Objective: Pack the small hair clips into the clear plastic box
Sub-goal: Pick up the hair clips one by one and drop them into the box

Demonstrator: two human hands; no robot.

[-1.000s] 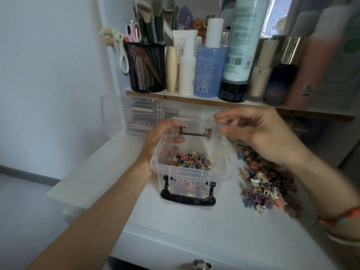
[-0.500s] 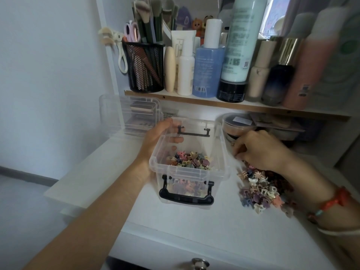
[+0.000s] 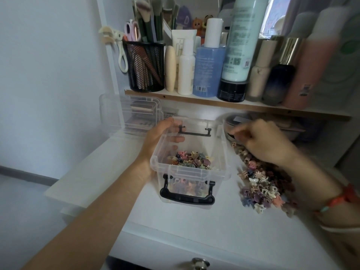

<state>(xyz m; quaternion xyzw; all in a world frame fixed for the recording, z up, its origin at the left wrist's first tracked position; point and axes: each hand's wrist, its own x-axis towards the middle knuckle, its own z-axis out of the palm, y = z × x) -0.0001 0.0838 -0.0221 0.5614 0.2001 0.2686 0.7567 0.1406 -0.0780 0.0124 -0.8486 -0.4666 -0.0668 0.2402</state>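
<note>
Clips (image 3: 261, 190) lie piled at 3 o'clock of the clear box (image 3: 187, 172), whose far wall the left grip (image 3: 159, 139) clasps to steady it; whether the curled right grip (image 3: 261, 143) pinches any, I cannot tell.

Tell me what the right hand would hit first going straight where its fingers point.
Most likely the right wall of the clear box, just left of the right hand; depth is unclear.

No lettering is legible; blue bottle (image 3: 209, 69) shows a barcode, teal bottle (image 3: 241, 36) QR codes.
</note>
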